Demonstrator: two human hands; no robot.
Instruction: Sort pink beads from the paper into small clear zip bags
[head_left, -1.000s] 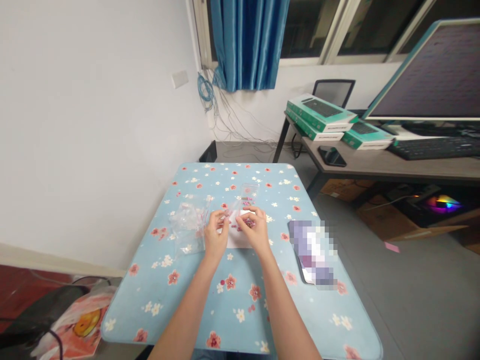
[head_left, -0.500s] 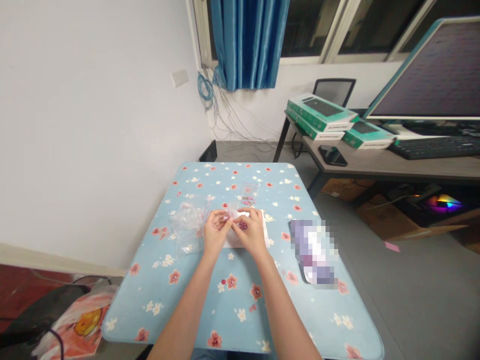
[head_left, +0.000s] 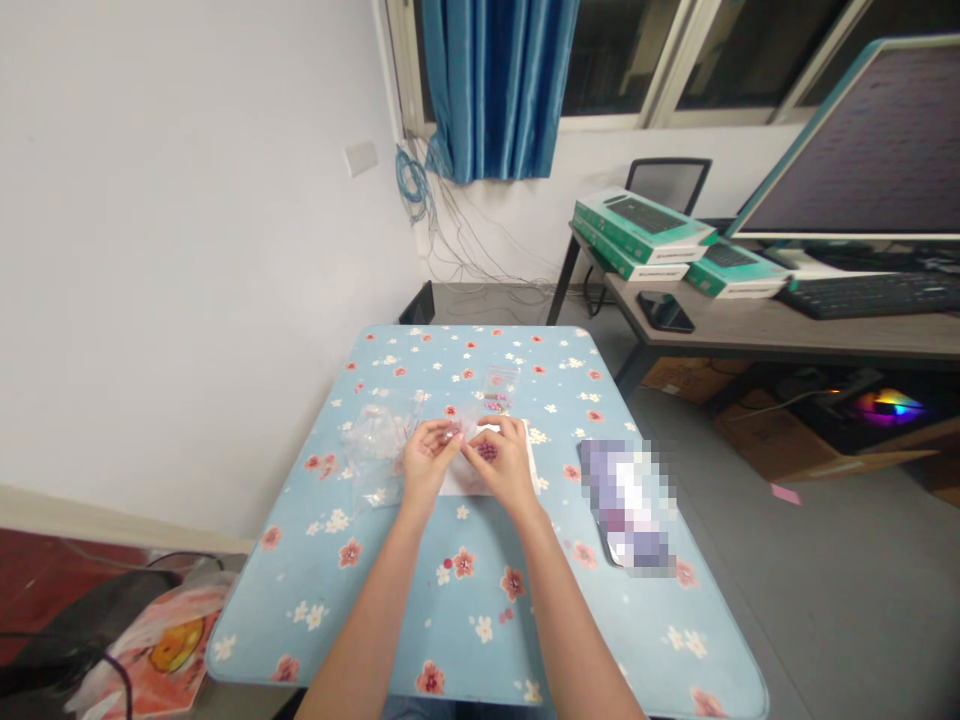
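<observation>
My left hand (head_left: 426, 466) and my right hand (head_left: 504, 458) meet over a white sheet (head_left: 457, 482) near the middle of the flowered table. Between their fingertips is a small clear plastic bag (head_left: 468, 420), with something pinkish at my left fingers. Both hands are closed on the bag. Dark red beads (head_left: 487, 451) lie on the sheet, partly behind my right fingers. Beyond the hands, a small zip bag (head_left: 501, 377) lies flat with pink pieces (head_left: 496, 403) just below it. Left of my left hand are crumpled clear plastic bags (head_left: 371, 435).
The light blue table (head_left: 390, 600) has a pixelated packet (head_left: 630, 505) at its right side. On the desk (head_left: 757, 325) to the right are a phone (head_left: 665, 311), green boxes (head_left: 645, 222), a keyboard and a monitor. A plastic bag (head_left: 169, 640) sits at lower left.
My left hand has shifted slightly left, and the small bag between the fingertips is tilted lower. My right hand is nearly unmoved.
</observation>
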